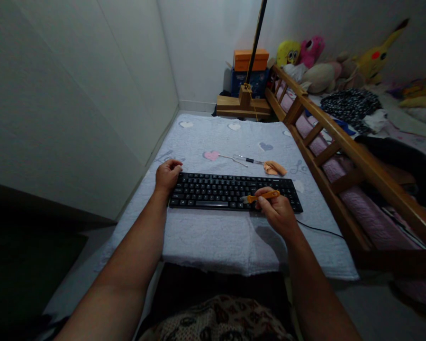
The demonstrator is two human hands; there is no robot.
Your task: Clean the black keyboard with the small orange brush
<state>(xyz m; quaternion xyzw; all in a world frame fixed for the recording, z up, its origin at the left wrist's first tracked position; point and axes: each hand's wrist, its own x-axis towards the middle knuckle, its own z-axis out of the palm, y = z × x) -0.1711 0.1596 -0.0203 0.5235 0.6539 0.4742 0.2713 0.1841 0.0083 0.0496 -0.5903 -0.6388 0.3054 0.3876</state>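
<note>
A black keyboard (230, 189) lies across a low table covered with a pale blue quilted cloth (213, 232). My left hand (167, 174) is curled over the keyboard's far left corner, gripping its edge. My right hand (276, 208) is closed round an orange-handled brush (264, 195), whose bristle end rests on the keys near the right of the bottom row. A black cable (319, 230) runs off from the keyboard's right end.
Behind the keyboard lie a thin metal tool (246, 160) and a crumpled orange cloth (275, 167). A wooden bed rail (344, 142) runs along the right, with plush toys (305, 52) on the bed. A wooden stand with a pole (246, 99) and boxes (250, 59) sit beyond the table. A wall closes the left.
</note>
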